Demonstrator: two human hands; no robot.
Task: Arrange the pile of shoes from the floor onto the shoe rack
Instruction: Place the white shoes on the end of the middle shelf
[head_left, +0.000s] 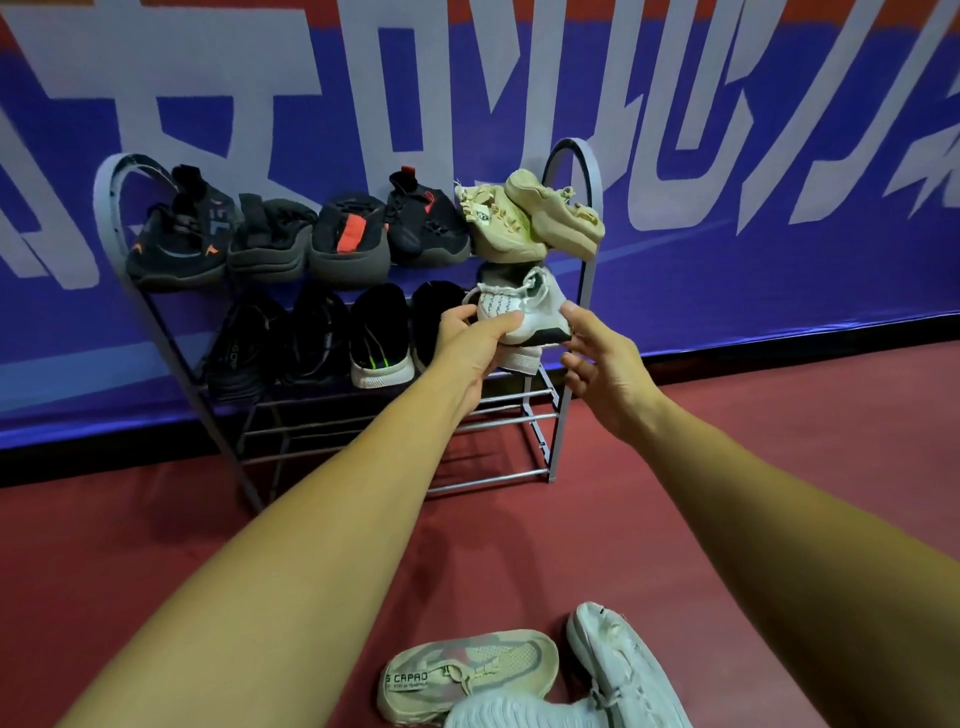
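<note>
Grey metal shoe rack with arched side frames (104, 179) stands against a blue banner wall with pale lettering (779, 260), on a dark red floor (156, 519).

Top tier, from the left: black knit sneaker with orange accents (176, 244), then three more black shoes, then a pair of beige lace-up sneakers (530, 218) at the right end, one leaning on the other.

Second tier, from the left: two black shoes, black sneaker with white sole and green stripes (379, 343), and one more black shoe, partly hidden by the left hand (478, 343).

Left hand grips the white knit sneaker with a dark heel patch (524, 312), thumb on top, fingers curled underneath. That sneaker is at the right end of the second tier, directly under the beige pair. Can't tell if it's resting on the rails.

Right hand (602, 374) is just beside the sneaker's heel. Fingers are loosely spread and hold nothing. Index tip is at the heel, contact unclear.

Lower tiers show bare rails.

On the floor near the bottom edge, right of centre: beige-grey mesh sneaker with printed lettering (467, 675), touching a white lace-up sneaker (623, 670) on its right.
</note>
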